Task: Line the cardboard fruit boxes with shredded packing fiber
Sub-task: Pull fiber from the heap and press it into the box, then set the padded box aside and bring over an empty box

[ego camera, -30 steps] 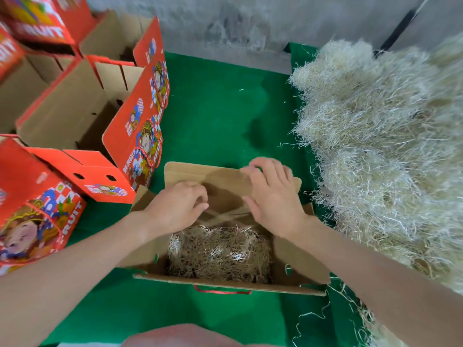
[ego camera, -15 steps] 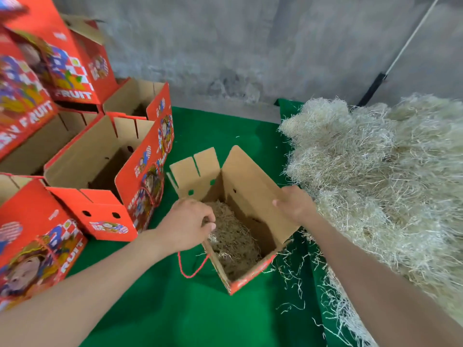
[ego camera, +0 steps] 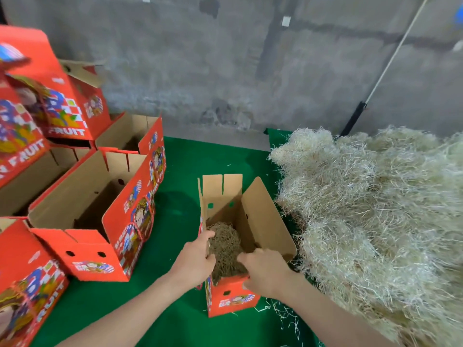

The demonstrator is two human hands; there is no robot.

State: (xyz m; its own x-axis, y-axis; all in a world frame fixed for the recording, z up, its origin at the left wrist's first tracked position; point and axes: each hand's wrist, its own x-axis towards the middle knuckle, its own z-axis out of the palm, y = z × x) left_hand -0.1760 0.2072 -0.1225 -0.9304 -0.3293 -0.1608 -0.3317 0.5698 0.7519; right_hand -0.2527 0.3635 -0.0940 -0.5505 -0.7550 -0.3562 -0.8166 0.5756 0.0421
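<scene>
Small fruit box [ego camera: 265,221] in the middle of the green cloth [ego camera: 175,321], flaps standing up, just beside the big pile of packing fiber [ego camera: 375,221] on the right. Down inside, a dark wad of fiber [ego camera: 225,244] covering the bottom. Gripped on its left wall by the left hand [ego camera: 195,259], fingers curled over the edge. Gripped at the near end by the right hand [ego camera: 265,271], fingers bent over the rim too (thumb hard to see). Other boxes [ego camera: 87,209] off to the left, open, with no fiber showing inside the nearest one.

Looks like the step of turning or moving this lined box out of the way. To do it well:

Keep the box flat and upright, to stop spills. Hold tight on both sides, not just by one floppy wall. Lift slowly. Mind the tall flaps, easy to bend. Pat the fiber down into the corners first, if lumpy. Set down gently near the others, not on top of loose strands.
</scene>
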